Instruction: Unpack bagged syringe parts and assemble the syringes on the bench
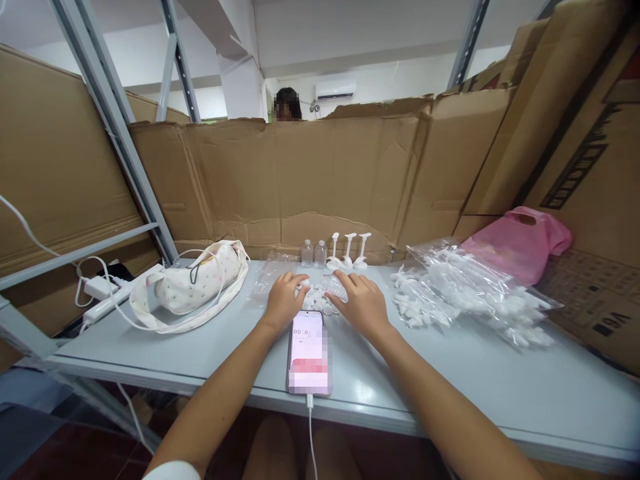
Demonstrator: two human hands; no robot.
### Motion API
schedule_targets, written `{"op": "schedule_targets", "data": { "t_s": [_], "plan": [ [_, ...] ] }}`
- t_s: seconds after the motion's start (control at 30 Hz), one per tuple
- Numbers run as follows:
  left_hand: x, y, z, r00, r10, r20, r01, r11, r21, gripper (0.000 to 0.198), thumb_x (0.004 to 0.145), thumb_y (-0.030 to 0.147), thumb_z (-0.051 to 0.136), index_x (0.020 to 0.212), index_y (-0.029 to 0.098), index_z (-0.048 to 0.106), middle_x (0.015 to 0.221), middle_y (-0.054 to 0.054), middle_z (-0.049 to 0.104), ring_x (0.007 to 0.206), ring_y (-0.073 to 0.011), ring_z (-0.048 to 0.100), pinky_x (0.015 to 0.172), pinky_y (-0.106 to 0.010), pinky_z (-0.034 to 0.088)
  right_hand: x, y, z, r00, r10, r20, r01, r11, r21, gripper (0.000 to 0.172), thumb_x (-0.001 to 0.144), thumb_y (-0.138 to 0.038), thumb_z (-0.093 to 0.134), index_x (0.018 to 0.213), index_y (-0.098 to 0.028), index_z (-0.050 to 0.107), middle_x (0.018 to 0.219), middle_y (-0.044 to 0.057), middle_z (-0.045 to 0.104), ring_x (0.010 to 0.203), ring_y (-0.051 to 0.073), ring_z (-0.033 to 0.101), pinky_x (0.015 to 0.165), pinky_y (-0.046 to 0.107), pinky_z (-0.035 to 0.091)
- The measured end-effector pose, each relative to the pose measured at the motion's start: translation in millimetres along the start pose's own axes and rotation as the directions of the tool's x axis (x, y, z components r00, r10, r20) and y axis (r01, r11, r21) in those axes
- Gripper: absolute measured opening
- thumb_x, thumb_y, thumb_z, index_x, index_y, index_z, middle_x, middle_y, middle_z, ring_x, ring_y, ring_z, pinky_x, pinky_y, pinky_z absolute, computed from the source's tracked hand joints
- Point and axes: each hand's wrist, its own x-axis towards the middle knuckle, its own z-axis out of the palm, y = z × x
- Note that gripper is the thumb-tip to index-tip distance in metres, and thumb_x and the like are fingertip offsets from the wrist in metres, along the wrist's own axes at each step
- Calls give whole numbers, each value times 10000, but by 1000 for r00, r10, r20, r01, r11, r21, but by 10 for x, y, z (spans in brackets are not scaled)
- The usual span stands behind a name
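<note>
My left hand (pixel 286 297) has thumb and fingertips curled together around a small white cap (pixel 305 285), which is partly hidden. My right hand (pixel 364 301) grips a clear ribbed plastic bottle (pixel 336 287) lying on its side, its mouth end turned towards the left hand. Beneath and between both hands lies a pile of small white plastic caps (pixel 320 303). Just behind them, two clear bottles (pixel 307 254) stand upright side by side. To their right, three white pump-like plastic pieces (pixel 349 252) are standing in a row.
A phone (pixel 309 353) with a charging cable lies in front of the hands. A floral cloth bag (pixel 195 283) and a power strip (pixel 123 293) are at left. Bags of white parts (pixel 465 293) and a pink bag (pixel 517 243) sit at right. Cardboard (pixel 310 173) walls the back; a person's head shows beyond.
</note>
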Motion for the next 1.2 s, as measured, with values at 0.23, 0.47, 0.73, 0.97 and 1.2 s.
{"op": "schedule_targets", "data": {
  "t_s": [0.23, 0.47, 0.73, 0.97, 1.2],
  "plan": [
    [15, -34, 93, 980, 95, 173, -137, 957, 254, 335, 803, 187, 548, 1133, 240, 562, 996, -43, 650, 956, -229, 536, 841, -378, 367, 5, 8, 25, 999, 44, 28, -45, 998, 45, 389, 816, -445, 542, 1118, -201, 566, 870, 80, 643, 785, 235, 564, 671, 323, 377],
    [29, 48, 16, 998, 66, 0, -66, 994, -84, 298, 829, 260, 528, 1122, 236, 570, 1108, -45, 628, 1018, -210, 544, 924, -385, 365, 11, 14, 48, 991, 129, 44, -136, 928, 347, 475, 798, -512, 529, 1159, -204, 541, 1008, 86, 633, 922, 255, 554, 786, 370, 435],
    [78, 288, -85, 954, 170, 246, 95, 608, -788, 510, 841, 404, 513, 1307, 209, 446, 1341, -95, 478, 1159, -217, 501, 938, -324, 421, 14, -52, 63, 985, 67, 161, -155, 758, 634, 593, 848, -549, 402, 1348, -231, 376, 1273, 97, 514, 1152, 245, 484, 914, 389, 413],
    [425, 367, -132, 986, 63, 156, 61, 734, -677, 345, 793, 345, 581, 1092, 175, 610, 1100, -81, 627, 943, -181, 596, 810, -277, 475, 8, -42, 23, 969, 154, 195, -230, 850, 474, 819, 802, -528, 484, 1453, -263, 62, 1226, 124, 514, 987, 265, 562, 708, 366, 476],
    [1092, -223, 204, 945, -294, 142, 325, 807, -492, 290, 760, 272, 599, 998, 115, 647, 869, -88, 675, 709, -151, 615, 647, -264, 494, 25, 74, 50, 974, 212, 73, -224, 897, 381, 622, 841, -377, 440, 1410, -247, 226, 1188, 109, 533, 868, 217, 588, 637, 319, 470]
  ]
}}
